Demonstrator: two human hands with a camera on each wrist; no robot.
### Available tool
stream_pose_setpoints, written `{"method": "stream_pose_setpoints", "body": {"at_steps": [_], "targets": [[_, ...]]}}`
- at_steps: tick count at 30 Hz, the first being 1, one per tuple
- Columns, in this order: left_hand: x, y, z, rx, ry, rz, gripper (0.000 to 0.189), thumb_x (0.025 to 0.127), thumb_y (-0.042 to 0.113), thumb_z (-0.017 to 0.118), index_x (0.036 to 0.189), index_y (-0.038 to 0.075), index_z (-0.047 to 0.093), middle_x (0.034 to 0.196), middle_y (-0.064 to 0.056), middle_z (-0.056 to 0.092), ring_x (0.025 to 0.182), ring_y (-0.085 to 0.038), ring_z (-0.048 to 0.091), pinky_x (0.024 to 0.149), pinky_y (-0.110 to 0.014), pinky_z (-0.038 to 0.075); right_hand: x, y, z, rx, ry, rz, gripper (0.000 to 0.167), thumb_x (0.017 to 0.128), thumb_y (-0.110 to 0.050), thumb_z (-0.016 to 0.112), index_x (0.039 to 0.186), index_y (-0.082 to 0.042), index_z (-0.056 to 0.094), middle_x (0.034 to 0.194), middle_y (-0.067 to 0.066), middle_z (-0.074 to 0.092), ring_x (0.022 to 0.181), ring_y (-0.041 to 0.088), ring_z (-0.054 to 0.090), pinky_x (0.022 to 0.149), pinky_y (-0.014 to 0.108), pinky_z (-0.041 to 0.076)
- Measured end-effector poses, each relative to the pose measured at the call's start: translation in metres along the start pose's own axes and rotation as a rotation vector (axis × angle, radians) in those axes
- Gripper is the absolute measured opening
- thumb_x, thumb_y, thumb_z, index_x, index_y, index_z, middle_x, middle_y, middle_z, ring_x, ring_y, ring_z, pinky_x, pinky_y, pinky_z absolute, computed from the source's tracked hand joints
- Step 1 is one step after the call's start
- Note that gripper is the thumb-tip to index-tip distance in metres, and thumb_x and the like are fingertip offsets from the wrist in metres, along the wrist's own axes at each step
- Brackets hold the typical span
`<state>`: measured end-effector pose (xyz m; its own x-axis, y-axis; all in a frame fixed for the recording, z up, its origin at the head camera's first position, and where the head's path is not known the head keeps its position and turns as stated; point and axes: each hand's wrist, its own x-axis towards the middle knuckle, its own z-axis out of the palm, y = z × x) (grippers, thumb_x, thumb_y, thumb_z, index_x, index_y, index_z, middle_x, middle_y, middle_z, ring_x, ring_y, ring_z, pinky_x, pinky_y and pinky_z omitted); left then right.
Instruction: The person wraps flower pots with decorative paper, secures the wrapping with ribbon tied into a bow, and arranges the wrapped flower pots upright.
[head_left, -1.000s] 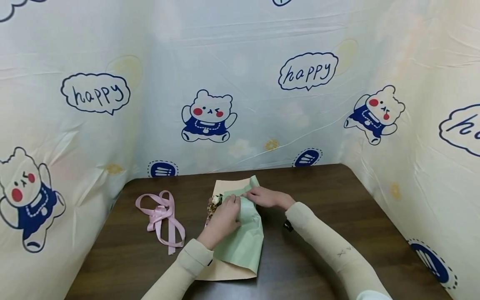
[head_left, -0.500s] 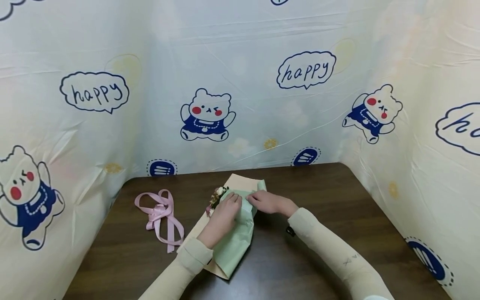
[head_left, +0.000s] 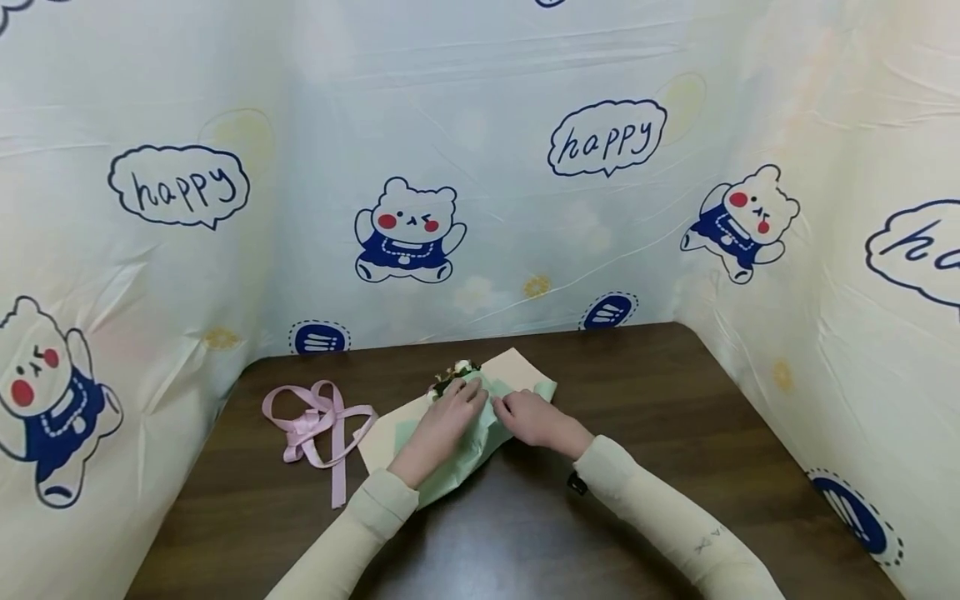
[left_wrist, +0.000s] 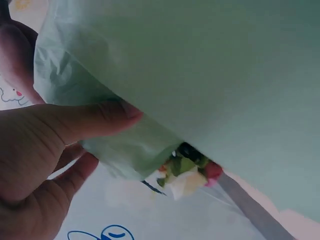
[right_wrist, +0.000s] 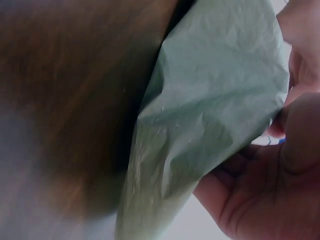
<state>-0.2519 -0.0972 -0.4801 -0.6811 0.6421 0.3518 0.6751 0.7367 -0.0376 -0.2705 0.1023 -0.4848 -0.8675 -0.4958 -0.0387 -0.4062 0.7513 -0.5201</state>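
Note:
A small bouquet with cream and pink flowers lies wrapped in green paper, with a beige sheet beneath, turned diagonally on the table. My left hand pinches the green paper beside the flowers; in the left wrist view its thumb presses over a folded layer, with blooms peeking out below. My right hand holds the wrap's near right side, its fingers curled at the crumpled green edge in the right wrist view. The stems are hidden inside the paper.
Left of the wrap lies a loosely looped pink ribbon, one loop reaching the beige sheet's left corner. The dark wooden table is enclosed at the back and sides by a printed curtain.
Both hands have turned the wrapped bouquet clockwise, from pointing away to slanting up to the right. Its left corner has swung to the ribbon, and a ribbon loop has shifted.

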Motion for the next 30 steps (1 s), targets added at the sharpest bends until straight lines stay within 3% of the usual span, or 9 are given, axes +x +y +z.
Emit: {"method": "stream_pose_setpoints", "body": {"at_steps": [4,9,12,18,23,30], "targets": [[0.0,-0.003,0.001,-0.063,-0.017,0.007,0.05,0.089,-0.013,0.069,0.132,0.01,0.065,0.138,-0.02,0.049,0.119,-0.032,0.054,0.071,-0.039,0.058,-0.005,-0.003,0.006,-0.033,0.071,0.013,0.057,0.111,-0.033,0.032,0.058,-0.017,0.044,0.049,-0.005,0.037,0.044,0.013,0.037,0.052,0.029,0.038],[0.003,-0.006,0.002,-0.063,0.003,0.075,0.037,0.097,-0.008,0.061,0.129,0.011,0.065,0.123,-0.011,0.051,0.107,-0.024,0.05,0.075,-0.033,0.053,-0.012,-0.006,0.008,-0.023,0.129,0.04,0.06,0.111,-0.033,0.033,0.054,-0.018,0.042,0.046,-0.006,0.035,0.041,0.012,0.036,0.046,0.028,0.034],[0.007,-0.006,0.004,-0.067,0.02,0.098,0.034,0.099,-0.006,0.059,0.127,0.011,0.065,0.122,-0.01,0.052,0.106,-0.023,0.05,0.076,-0.033,0.053,-0.014,-0.006,0.006,-0.027,0.152,0.058,0.06,0.11,-0.033,0.034,0.053,-0.018,0.042,0.046,-0.006,0.035,0.04,0.012,0.036,0.045,0.028,0.034],[0.014,-0.005,0.009,-0.109,0.028,0.113,0.044,0.094,-0.011,0.063,0.132,0.01,0.065,0.131,-0.014,0.052,0.113,-0.025,0.054,0.076,-0.034,0.056,-0.018,-0.003,0.0,-0.052,0.181,0.084,0.059,0.11,-0.031,0.036,0.053,-0.017,0.042,0.046,-0.005,0.036,0.041,0.013,0.037,0.044,0.028,0.034],[0.018,-0.005,0.014,-0.17,0.036,0.126,0.056,0.088,-0.02,0.063,0.135,0.011,0.063,0.127,-0.012,0.052,0.11,-0.023,0.053,0.073,-0.03,0.053,-0.022,0.001,-0.005,-0.068,0.206,0.102,0.059,0.109,-0.032,0.04,0.052,-0.016,0.042,0.047,-0.003,0.037,0.041,0.014,0.039,0.043,0.029,0.034],[0.013,-0.015,0.018,-0.292,0.032,0.113,0.074,0.076,-0.031,0.057,0.14,0.006,0.061,0.125,-0.013,0.052,0.109,-0.021,0.053,0.082,-0.031,0.051,-0.019,0.003,-0.003,-0.15,0.214,0.102,0.063,0.108,-0.044,0.041,0.051,-0.017,0.04,0.046,-0.004,0.035,0.041,0.015,0.039,0.045,0.03,0.033]]}}
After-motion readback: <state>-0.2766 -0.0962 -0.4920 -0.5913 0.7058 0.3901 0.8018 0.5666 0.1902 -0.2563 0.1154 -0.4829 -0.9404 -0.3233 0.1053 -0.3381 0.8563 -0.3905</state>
